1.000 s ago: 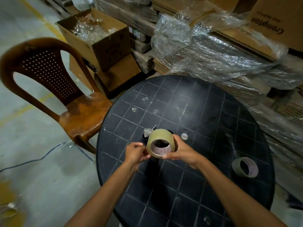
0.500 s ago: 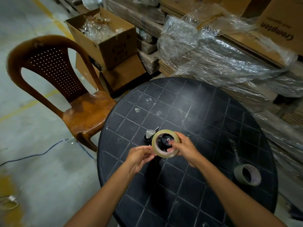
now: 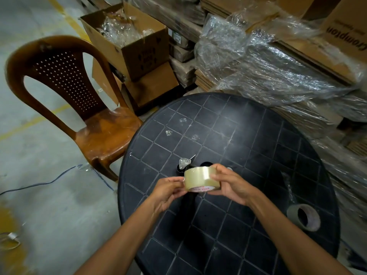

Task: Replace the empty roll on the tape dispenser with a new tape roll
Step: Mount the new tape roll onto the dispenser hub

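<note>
- Both hands hold the new roll [image 3: 200, 179] over the table [image 3: 258, 155] middle: left hand [image 3: 166, 192] pinches its side, right hand [image 3: 231, 186] wraps it.
- Dispenser [image 3: 183, 165] sits just behind.
- Empty roll [image 3: 303, 217] lies at 4 o'clock.

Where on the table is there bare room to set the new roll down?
The widest bare patch of the table is the far half, beyond the dispenser and both hands. The near middle, between the forearms, is bare too. It is crowded around the dispenser under the new roll, and the empty core takes the right edge.
</note>
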Demonstrator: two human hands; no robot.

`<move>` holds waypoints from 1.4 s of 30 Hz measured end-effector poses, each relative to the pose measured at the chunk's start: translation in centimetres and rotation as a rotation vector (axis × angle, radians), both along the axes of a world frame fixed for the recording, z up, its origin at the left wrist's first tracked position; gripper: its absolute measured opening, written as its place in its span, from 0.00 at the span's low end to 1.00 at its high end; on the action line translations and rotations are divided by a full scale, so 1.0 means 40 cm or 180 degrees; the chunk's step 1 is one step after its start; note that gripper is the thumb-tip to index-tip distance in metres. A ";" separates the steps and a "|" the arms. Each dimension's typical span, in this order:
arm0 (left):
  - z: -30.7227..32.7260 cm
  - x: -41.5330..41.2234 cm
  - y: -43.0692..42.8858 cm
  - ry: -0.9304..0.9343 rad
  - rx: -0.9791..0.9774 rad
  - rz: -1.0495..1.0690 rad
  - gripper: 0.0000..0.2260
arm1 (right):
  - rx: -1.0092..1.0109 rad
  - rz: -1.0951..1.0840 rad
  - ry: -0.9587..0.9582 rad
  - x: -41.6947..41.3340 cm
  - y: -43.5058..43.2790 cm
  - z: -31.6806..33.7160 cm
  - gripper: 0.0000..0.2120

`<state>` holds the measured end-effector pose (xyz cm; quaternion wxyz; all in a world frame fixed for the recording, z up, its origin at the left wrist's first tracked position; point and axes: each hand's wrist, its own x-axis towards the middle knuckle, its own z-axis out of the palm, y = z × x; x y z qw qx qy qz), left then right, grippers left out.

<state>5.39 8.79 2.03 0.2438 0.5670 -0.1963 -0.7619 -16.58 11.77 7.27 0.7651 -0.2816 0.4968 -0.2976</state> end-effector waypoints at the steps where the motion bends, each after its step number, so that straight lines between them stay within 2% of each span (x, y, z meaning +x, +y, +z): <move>1: 0.003 0.001 -0.006 0.0031 -0.0014 -0.0070 0.12 | -0.0012 -0.0012 -0.0049 -0.001 -0.005 0.002 0.30; 6: 0.024 -0.008 -0.032 0.0066 -0.0030 -0.0055 0.12 | -0.0231 0.0125 0.0637 0.013 -0.020 -0.005 0.39; 9: 0.025 -0.008 -0.050 -0.0057 -0.0181 0.0201 0.11 | -0.0461 0.0034 0.1391 0.037 -0.036 -0.015 0.26; 11: 0.024 -0.001 -0.060 0.0092 -0.0157 0.0215 0.10 | -0.0372 -0.0190 0.1621 0.050 -0.050 -0.022 0.19; 15: 0.013 0.004 -0.080 0.0305 0.0079 0.0215 0.09 | -0.0236 -0.0210 0.1674 0.059 -0.070 -0.032 0.22; 18: -0.001 -0.006 -0.095 0.0069 0.0178 0.0170 0.09 | -0.0328 -0.0162 0.1832 0.065 -0.081 -0.046 0.30; 21: 0.004 -0.011 -0.108 -0.0173 0.0082 0.0081 0.13 | -0.0312 -0.0261 0.1973 0.065 -0.086 -0.052 0.32; 23: 0.009 0.007 -0.120 -0.0301 0.0031 0.0092 0.14 | -0.0296 -0.0358 0.2074 0.046 -0.085 -0.054 0.29; 26: 0.003 0.052 -0.147 -0.0432 0.0063 0.0113 0.15 | -0.0275 -0.0177 0.2410 -0.006 -0.076 -0.060 0.18; 29: 0.007 0.060 -0.151 -0.0312 0.0118 -0.0292 0.15 | -0.0028 -0.0144 0.2229 -0.033 -0.062 -0.073 0.12; 33: 0.005 0.020 -0.138 -0.0291 0.0004 -0.0339 0.14 | 0.0118 -0.0464 0.2169 -0.041 -0.065 -0.096 0.12; 37: -0.034 0.034 -0.147 -0.0953 -0.0237 -0.0050 0.13 | 0.0052 -0.0673 0.2271 -0.049 -0.066 -0.115 0.13; 39: -0.048 0.047 -0.142 -0.1062 -0.0360 -0.0032 0.12 | -0.0012 -0.0662 0.2375 -0.047 -0.070 -0.120 0.14; 42: -0.044 0.041 -0.129 -0.1228 -0.0941 -0.0143 0.09 | -0.0124 -0.0539 0.2534 -0.035 -0.081 -0.124 0.14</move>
